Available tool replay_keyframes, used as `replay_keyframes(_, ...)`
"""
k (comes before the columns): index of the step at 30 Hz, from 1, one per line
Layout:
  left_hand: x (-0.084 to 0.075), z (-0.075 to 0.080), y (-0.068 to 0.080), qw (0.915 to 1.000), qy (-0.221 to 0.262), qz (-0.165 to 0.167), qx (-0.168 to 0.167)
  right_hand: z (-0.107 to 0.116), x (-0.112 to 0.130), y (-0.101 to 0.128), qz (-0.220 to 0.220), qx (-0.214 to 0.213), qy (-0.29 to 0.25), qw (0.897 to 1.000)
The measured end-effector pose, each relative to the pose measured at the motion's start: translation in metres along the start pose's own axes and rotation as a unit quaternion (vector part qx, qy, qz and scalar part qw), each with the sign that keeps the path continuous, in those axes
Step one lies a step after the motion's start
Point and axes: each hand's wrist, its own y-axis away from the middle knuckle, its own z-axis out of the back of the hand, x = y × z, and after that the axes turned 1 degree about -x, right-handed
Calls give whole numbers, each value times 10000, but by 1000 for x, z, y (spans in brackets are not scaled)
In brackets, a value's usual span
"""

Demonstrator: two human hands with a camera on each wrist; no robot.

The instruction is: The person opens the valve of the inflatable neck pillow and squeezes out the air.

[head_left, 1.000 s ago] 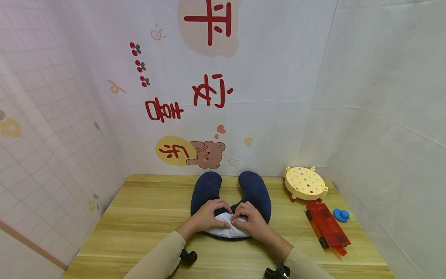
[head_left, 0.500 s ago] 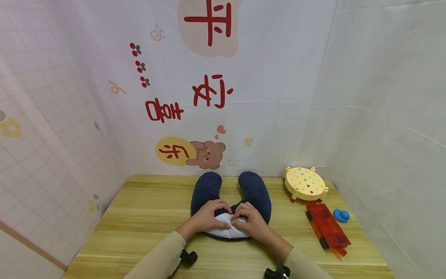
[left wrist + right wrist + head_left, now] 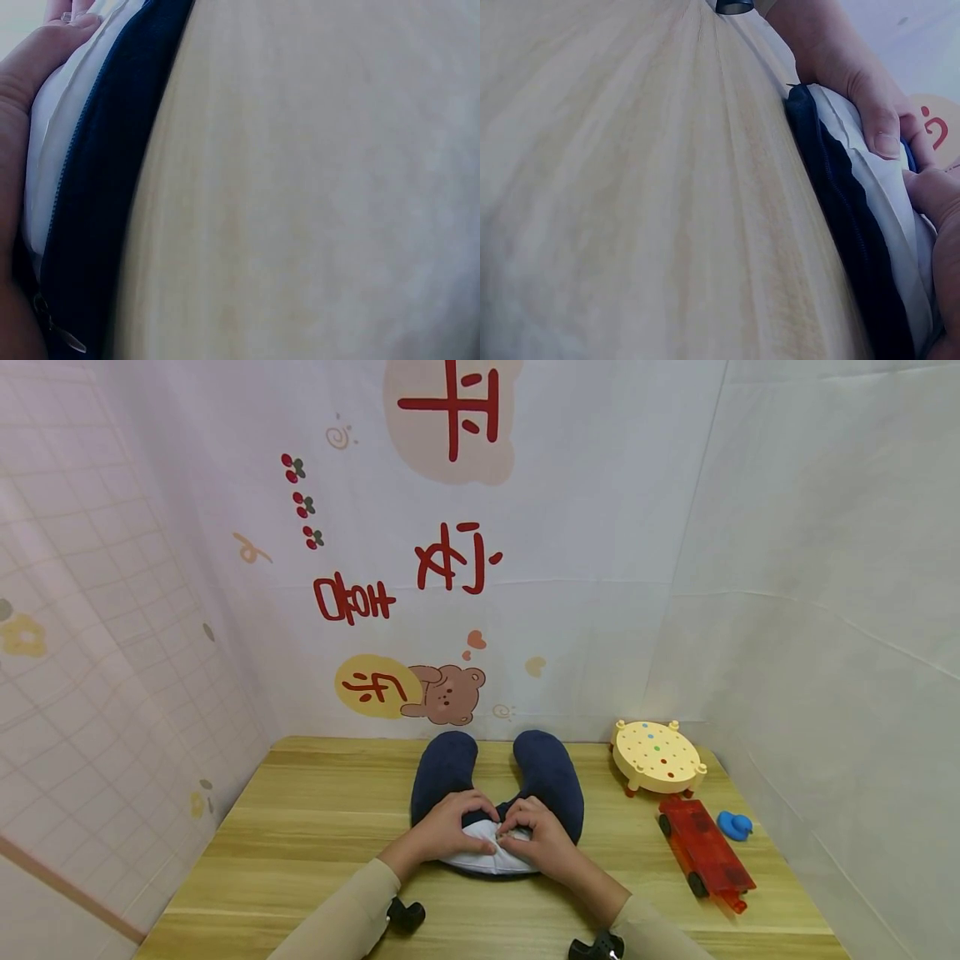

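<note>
A navy U-shaped neck pillow [image 3: 438, 770] lies on the wooden table with its two ends pointing away from me. Along its near curve the zipped cover is open, baring a white inner lining [image 3: 480, 862]. My left hand [image 3: 448, 827] grips the left of this opening, its thumb on the white fabric and its fingers over the navy side. Opposite it, my right hand [image 3: 546, 842] pinches the white fabric near the middle between thumb and fingers. The zipper pull [image 3: 69, 341] hangs at one end of the opening in the left wrist view.
To the right stand a round yellow toy stool [image 3: 658, 756] with coloured dots, a translucent red toy car base [image 3: 707, 850] with black wheels and a small blue duck [image 3: 735, 825]. White printed cloth [image 3: 585, 568] hangs behind the table [image 3: 322, 810] and along its sides.
Both hands keep their places on the neck pillow, with hardly any finger movement. The head view has shifted very slightly.
</note>
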Motion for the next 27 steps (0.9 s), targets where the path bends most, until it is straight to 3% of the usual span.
replay_keyframes(21,-1,0,0,10000,95,20,-6,-1,0,-1,-255,69,-51,9996)
replay_keyframes(27,0,-1,-1,9998,190,-21,46,-2,15,-2,-221,-70,-25,9997)
